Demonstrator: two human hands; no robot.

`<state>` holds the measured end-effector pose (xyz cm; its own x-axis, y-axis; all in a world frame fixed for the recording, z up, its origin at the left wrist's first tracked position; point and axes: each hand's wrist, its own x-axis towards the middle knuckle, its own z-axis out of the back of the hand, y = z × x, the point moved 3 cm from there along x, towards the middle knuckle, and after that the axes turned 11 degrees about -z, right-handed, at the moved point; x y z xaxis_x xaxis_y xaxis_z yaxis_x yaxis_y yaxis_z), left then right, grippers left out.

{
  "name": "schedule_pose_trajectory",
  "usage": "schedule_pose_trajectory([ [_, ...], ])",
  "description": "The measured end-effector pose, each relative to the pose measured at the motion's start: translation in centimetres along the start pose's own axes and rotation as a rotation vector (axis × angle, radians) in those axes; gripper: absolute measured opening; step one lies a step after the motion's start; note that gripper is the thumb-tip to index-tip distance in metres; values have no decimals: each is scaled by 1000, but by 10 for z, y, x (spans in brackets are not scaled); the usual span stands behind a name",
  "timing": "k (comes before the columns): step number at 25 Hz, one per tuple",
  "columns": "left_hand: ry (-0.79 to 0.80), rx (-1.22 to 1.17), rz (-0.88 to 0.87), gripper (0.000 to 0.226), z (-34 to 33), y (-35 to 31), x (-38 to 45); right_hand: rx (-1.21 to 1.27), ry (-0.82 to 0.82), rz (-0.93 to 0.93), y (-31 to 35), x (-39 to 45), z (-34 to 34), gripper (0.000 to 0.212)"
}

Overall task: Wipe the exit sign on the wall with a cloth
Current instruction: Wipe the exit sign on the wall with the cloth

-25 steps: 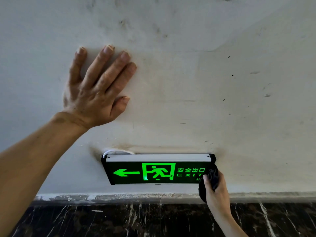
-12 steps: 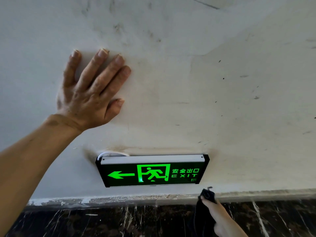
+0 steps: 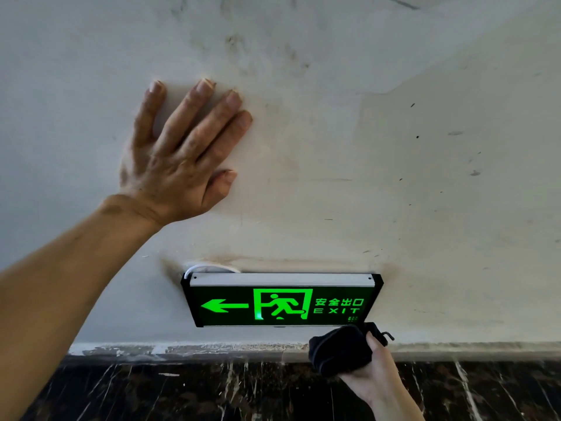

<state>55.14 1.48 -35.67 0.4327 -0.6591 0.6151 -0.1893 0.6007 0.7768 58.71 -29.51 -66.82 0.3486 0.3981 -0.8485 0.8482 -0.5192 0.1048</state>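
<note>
wall: bare, open room all round | exit sign: mounted low, above dark skirting | your left hand: splayed flat, bracing | your right hand: clamped on bunched cloth, just under sign's right corner | step: mid-wipe; next, press upward along face.

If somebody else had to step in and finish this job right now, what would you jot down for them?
Left hand: open, flat against the wall above and left of the exit sign, holding nothing.
Right hand: shut on a bunched black cloth, just below the sign's lower right corner; whether the cloth touches the sign cannot be told.
The sign is lit and mounted low on the wall, just above the dark marble skirting.
Done: cloth is in hand and at the sign. How much has been wiped cannot be judged.
Left: probably pass the cloth over the green face and the grey top strip.
</note>
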Motion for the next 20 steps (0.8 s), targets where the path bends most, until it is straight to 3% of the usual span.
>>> schedule_pose_trajectory([
  [8, 10, -11, 5, 66, -1, 1, 1, -24, 57, 114, -20, 1, -20, 22],
  [14, 11, -20, 9, 65, -1, 0, 1, -66, 103, 50, -45, 3, -33, 35],
  [20, 12, -31, 7, 66, 0, 0, 2, -157, 141, -75, -86, 11, -52, 36],
])
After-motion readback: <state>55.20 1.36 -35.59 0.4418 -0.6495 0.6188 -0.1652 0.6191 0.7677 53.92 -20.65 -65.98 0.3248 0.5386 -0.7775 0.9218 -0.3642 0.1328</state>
